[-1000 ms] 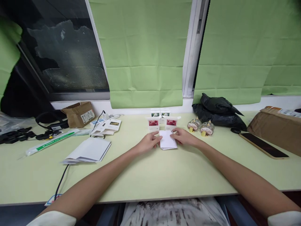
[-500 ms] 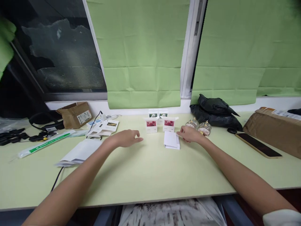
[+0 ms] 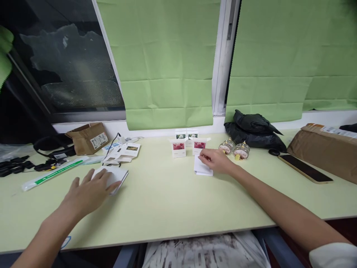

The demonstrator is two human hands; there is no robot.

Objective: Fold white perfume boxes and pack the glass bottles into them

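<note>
I had a small folded carton (image 3: 203,170) of crisp white card lying on the smooth, pale desk (image 3: 156,208). My right hand (image 3: 216,160) bent over it, grip narrow, fingertips across its upper part; I couldn't tell whether they pinched. My left hand (image 3: 88,191) splayed wide over a stack of folded white card (image 3: 118,174). Flower-printed boxes (image 3: 179,150) stood just behind the carton; rounded glass jars (image 3: 241,150) sat to the right.
</note>
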